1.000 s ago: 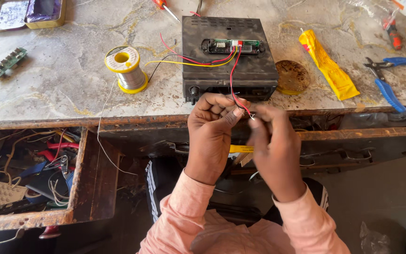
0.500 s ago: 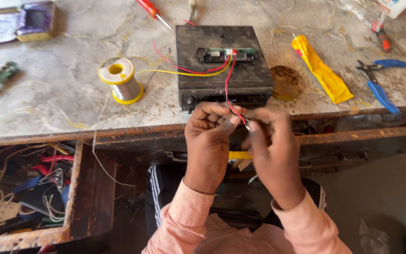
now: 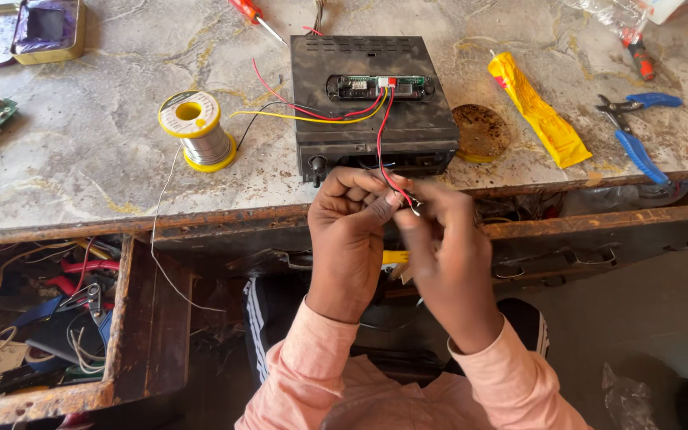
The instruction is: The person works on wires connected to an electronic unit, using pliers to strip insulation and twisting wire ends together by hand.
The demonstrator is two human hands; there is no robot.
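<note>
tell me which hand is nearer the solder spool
Left. The left hand is just right of and below the solder spool; the right hand sits beyond it, farther right.

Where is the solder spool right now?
The solder spool stands on the bench, left of the black box and beyond the left hand.

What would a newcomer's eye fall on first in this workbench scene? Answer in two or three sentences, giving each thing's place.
First come the left hand and right hand, meeting at the bench's front edge and pinching the bared end of a red wire. That wire runs up to the black metal box just behind them on the stone top. Next, the yellow solder spool to the box's left and the open drawer of tangled tools at lower left stand out.
</note>
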